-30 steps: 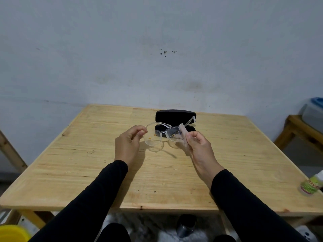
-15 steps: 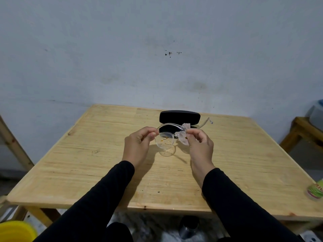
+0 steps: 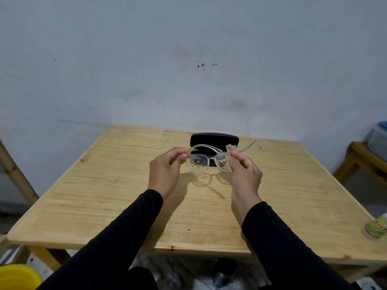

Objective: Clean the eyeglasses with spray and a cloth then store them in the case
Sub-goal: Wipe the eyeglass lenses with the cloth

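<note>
Spray bottle (image 3: 377, 227) (label unreadable) cut off at right.

Clear glossy plastic eyeglasses (image 3: 206, 159), thin pale cloth (image 3: 230, 162), matt black case (image 3: 214, 140), grainy wood table (image 3: 104, 195)

one head-worn wide-angle view only, looking forward and down over both forearms onto a wooden table (image 3: 104, 197), close above its near edge, facing a grey wall (image 3: 146, 70) behind the far edge.
</note>
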A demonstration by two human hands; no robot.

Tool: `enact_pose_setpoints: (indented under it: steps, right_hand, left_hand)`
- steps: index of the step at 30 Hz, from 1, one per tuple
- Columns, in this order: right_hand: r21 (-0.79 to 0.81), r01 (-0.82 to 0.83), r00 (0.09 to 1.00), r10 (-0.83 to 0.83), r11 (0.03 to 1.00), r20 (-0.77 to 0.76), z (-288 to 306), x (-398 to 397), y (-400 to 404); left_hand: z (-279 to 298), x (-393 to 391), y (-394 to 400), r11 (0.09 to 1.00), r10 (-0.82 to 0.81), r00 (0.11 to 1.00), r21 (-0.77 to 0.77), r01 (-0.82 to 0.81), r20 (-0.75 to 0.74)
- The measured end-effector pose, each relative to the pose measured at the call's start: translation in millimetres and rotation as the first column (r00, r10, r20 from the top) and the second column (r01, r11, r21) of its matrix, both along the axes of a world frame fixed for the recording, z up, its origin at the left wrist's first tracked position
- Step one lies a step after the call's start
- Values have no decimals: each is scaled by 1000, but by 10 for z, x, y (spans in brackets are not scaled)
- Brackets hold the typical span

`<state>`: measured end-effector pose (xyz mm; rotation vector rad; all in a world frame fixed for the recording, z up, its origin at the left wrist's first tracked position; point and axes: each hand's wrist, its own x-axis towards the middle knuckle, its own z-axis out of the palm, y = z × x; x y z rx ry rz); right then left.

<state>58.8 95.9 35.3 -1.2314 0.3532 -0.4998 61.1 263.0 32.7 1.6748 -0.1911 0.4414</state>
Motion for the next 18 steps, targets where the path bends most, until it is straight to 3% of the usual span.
enact_pose_setpoints:
  steps: [6, 11, 18]
  right_hand:
    - [200, -7, 1000, 7, 980, -1, 11, 49, -15]
    - [93, -19, 1000, 18, 995, 4, -14, 10, -31]
    - [-84, -207, 978, 206, 975, -15, -72, -53, -123]
  left_hand:
    - [-17, -13, -69, 1000, -3, 1000, 0, 3, 10]
    - [-20, -32, -111, 999, -19, 1000, -27, 18, -9]
    - [-8, -10, -95, 1000, -4, 1000, -18, 4, -2]
